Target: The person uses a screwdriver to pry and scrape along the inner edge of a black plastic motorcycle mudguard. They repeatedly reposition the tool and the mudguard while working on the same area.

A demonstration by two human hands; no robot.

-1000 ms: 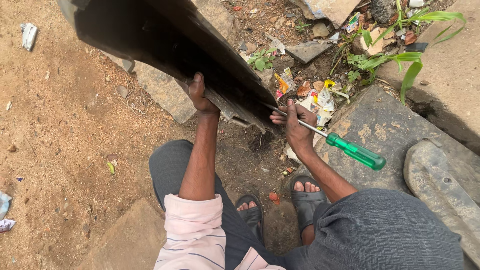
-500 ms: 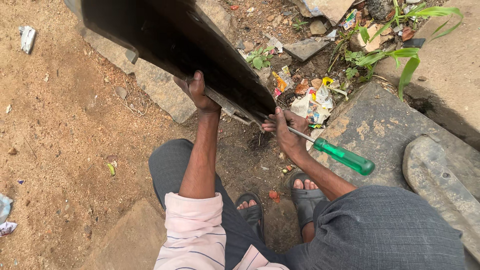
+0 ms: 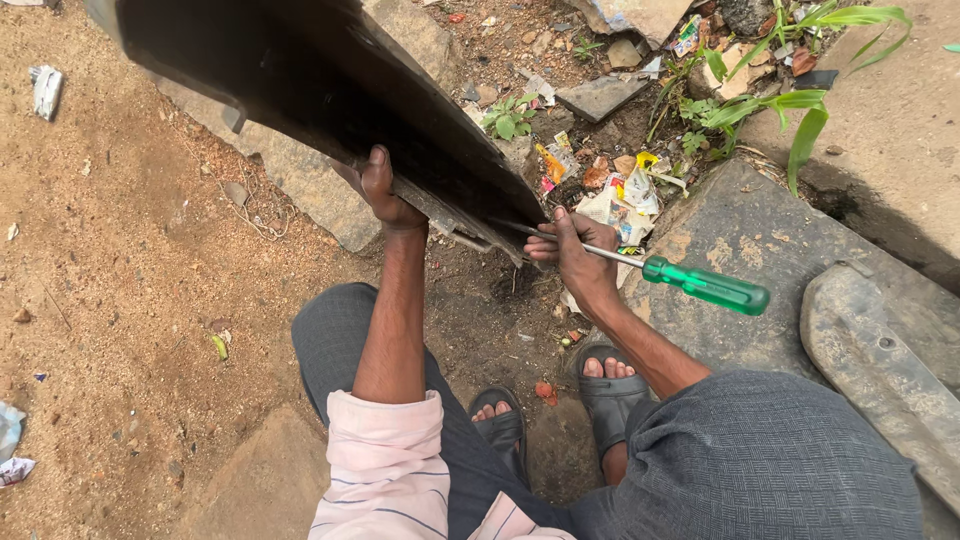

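Screwdriver (image 3: 690, 282), green-handled and pointing toward ten o'clock, is gripped by its metal shaft in the closed right hand (image 3: 572, 252), its tip set under the lower edge of a long dark panel (image 3: 330, 110), apparently steadied by the clasping left hand (image 3: 385, 195).

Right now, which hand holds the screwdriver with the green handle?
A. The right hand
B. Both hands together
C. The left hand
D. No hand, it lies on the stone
A: the right hand grips the metal shaft of the screwdriver, whose green handle sticks out to the side, while the left hand supports the dark panel from underneath.
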